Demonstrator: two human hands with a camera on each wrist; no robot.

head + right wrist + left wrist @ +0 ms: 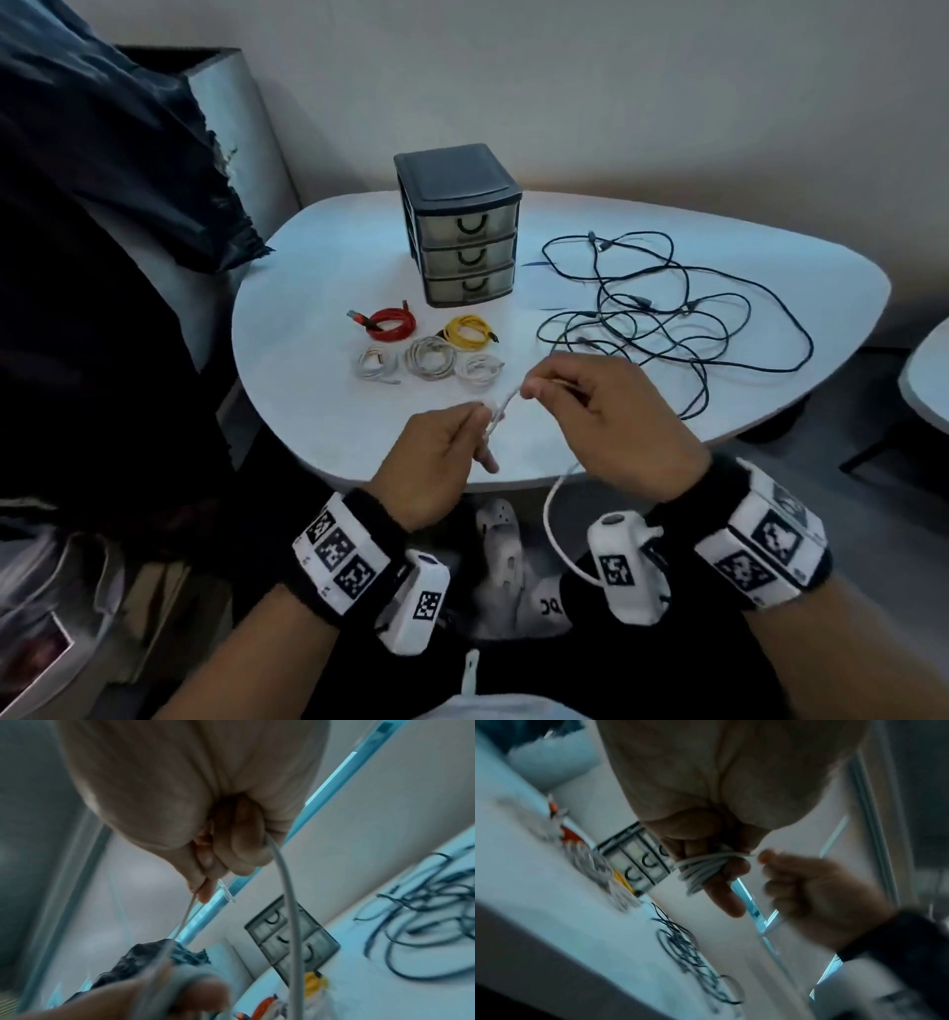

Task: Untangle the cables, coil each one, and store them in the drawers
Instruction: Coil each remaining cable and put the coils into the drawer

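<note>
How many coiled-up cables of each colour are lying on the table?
Red coil: 1
Yellow coil: 1
White coils: 3
Total: 5 coiled on the table. The white cable in the hands and the black tangle are not counted.

Right hand [205, 821] pinches white cable [287, 902] above drawers [290, 939].

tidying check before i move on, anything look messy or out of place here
Yes: the black cables sprawl in a tangle on the table, right of the closed drawers, unlike the neat coils nearby.

Head looks down; wrists close-up
</note>
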